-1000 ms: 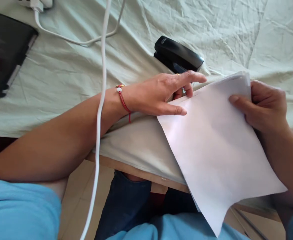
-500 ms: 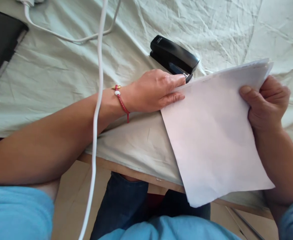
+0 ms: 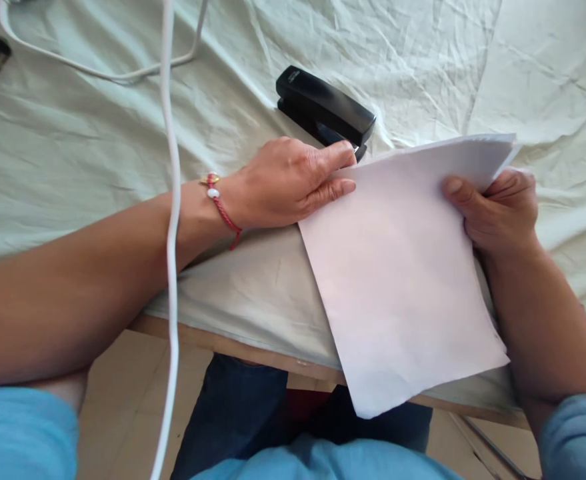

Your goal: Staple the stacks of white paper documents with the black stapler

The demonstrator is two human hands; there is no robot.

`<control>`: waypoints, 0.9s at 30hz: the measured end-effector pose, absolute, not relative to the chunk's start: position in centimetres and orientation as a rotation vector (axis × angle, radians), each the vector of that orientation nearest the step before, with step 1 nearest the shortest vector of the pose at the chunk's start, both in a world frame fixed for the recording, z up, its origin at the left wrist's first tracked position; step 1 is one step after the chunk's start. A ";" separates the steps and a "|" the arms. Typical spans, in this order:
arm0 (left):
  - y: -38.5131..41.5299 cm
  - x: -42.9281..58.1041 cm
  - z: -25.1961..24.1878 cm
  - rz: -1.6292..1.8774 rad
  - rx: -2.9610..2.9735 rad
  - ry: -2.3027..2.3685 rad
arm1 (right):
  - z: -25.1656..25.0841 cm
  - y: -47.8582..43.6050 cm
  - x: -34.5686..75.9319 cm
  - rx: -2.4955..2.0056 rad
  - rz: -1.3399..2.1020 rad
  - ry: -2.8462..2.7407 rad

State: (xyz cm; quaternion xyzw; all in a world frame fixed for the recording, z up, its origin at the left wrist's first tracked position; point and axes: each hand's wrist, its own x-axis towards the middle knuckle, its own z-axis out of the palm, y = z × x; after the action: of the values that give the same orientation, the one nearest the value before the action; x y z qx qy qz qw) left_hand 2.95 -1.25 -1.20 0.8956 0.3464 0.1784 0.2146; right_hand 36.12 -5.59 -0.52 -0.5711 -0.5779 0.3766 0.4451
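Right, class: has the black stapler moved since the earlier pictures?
No: the black stapler keeps its place against the long crease in the cloth; both shifted left together in view.

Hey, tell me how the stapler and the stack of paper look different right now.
The stapler is black, while the paper stack is white.
The stapler is a narrow, thick block; the paper stack is broad and thin.
The stapler lies on the pale cloth, whereas the paper stack is held by the left hand and right hand.
In this view, the left hand partly covers both.
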 end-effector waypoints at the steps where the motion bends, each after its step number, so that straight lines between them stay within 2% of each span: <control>1: -1.3 3.0 -1.4 0.499 2.492 0.981 | -0.5 -5.6 36.2 -1.428 0.924 -1.450; 13: -1.4 3.2 -0.4 0.459 2.441 0.926 | -0.2 -5.4 35.3 -1.352 0.857 -1.508; 21: -1.6 3.3 -0.4 0.314 2.559 0.983 | -0.5 -5.4 36.1 -1.415 0.862 -1.644; 27: -1.4 3.0 -0.6 0.378 2.555 0.936 | -0.2 -5.4 35.5 -1.345 0.848 -1.678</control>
State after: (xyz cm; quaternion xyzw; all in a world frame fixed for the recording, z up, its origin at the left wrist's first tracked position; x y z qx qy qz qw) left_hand 3.00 -1.40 -0.58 0.9120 0.3340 0.1348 0.1962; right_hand 35.52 -5.40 -0.25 -0.5324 -0.6642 0.3359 0.4033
